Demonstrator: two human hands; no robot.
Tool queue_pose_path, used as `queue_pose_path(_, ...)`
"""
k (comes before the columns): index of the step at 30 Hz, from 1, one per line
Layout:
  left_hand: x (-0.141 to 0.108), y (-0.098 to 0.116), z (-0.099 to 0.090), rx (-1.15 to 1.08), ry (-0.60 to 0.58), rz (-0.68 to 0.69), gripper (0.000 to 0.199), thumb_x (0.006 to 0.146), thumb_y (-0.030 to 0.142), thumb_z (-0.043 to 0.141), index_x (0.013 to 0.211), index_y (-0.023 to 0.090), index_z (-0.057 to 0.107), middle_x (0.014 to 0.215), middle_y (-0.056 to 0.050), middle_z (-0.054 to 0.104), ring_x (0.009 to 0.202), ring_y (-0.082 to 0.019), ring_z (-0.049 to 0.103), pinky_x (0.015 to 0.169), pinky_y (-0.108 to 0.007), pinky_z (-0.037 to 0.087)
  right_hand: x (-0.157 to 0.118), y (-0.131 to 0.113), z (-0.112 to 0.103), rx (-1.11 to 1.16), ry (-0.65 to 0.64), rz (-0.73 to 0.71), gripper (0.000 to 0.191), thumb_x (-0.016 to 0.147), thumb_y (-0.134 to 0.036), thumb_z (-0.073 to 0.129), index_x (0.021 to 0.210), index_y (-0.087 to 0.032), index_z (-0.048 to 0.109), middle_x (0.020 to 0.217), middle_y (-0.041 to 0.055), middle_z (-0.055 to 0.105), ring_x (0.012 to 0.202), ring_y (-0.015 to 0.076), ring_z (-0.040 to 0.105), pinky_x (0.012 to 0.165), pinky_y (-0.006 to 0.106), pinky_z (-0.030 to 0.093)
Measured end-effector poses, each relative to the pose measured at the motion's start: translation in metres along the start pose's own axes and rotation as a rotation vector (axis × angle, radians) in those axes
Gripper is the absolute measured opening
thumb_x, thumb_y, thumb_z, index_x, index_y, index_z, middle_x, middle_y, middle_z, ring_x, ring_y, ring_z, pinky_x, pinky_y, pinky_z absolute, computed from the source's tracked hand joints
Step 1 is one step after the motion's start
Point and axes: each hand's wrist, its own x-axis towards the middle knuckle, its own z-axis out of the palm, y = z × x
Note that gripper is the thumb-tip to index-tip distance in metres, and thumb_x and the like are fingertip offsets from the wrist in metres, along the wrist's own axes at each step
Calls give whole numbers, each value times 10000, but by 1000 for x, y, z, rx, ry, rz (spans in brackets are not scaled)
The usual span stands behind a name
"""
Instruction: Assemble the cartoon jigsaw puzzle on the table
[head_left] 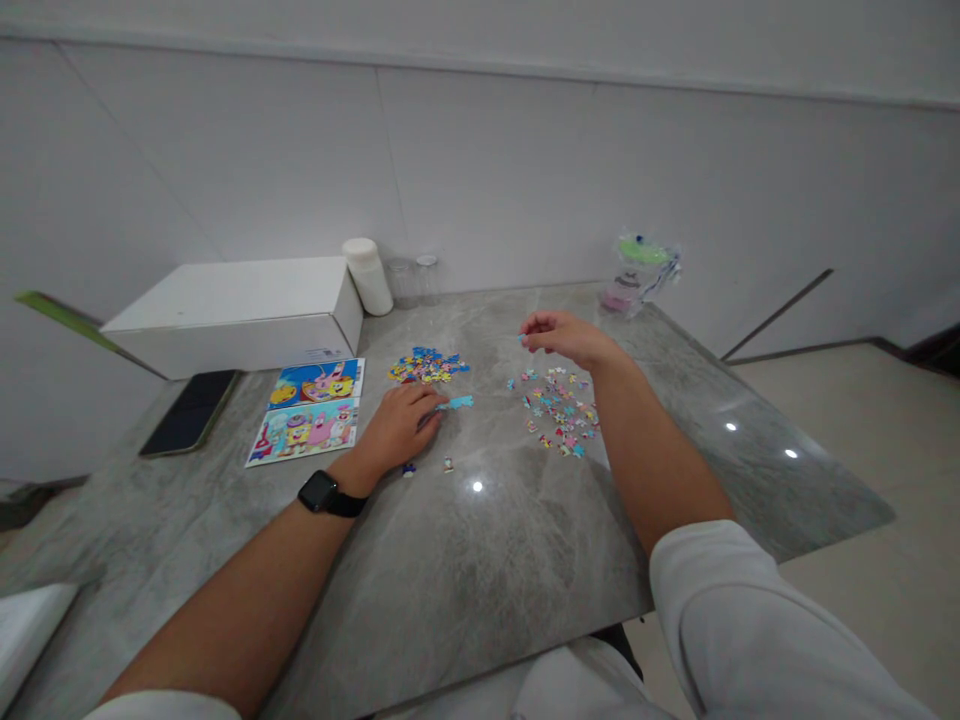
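Observation:
My right hand point(561, 336) is raised above the table, its thumb and fingers pinched on a small light blue puzzle piece point(522, 338). My left hand point(401, 425) rests on the table with curled fingers gripping the left end of a short strip of joined light blue puzzle pieces point(460, 402). Loose pastel puzzle pieces point(559, 405) lie spread below my right hand. A heap of blue and yellow puzzle pieces point(427, 365) sits just beyond my left hand. Two single pieces lie nearer to me, a dark one point(408, 469) and a pale one point(448, 464).
A picture sheet point(309, 410) with cartoon figures lies left of my left hand, beside a phone point(190, 412). Behind are a white box point(240, 310), a white bottle point(368, 277) and clear glasses point(426, 280). A plastic bag point(639, 275) stands near the table's back right corner.

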Motion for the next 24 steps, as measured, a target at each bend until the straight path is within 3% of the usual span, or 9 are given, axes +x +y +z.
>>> queue_pose_path(8,1,6,-3,-29,-24,10,332,1043,324,548,1326,225,689,1292,-124,709,1218,-294,643,1087,-500,504,-3,-12,13,-34,-26,13,155,829,-308,765,916,-192,710,876,30,747,749,137,625,664,234,471)
queue_pose_path(12,1,12,-6,-84,-69,33,405,1064,385,543,1425,221,628,1396,-136,676,1300,-300,614,1151,-506,471,4,-5,32,-65,-113,-2,130,845,-284,733,929,-185,731,799,1,729,696,128,616,629,224,460)
queue_pose_path(19,1,18,-8,-141,-150,77,494,1065,437,549,1525,257,548,1451,-132,657,1340,-305,595,1187,-520,444,16,9,87,-447,-190,-36,107,840,-182,734,935,-187,783,854,8,787,770,143,688,680,211,467)
queue_pose_path(24,1,17,-7,-127,-176,89,482,1057,451,567,1490,240,586,1433,-132,667,1318,-309,599,1171,-514,450,16,15,105,-652,-185,-27,140,900,-201,711,993,-214,815,950,29,822,844,163,727,704,224,462)
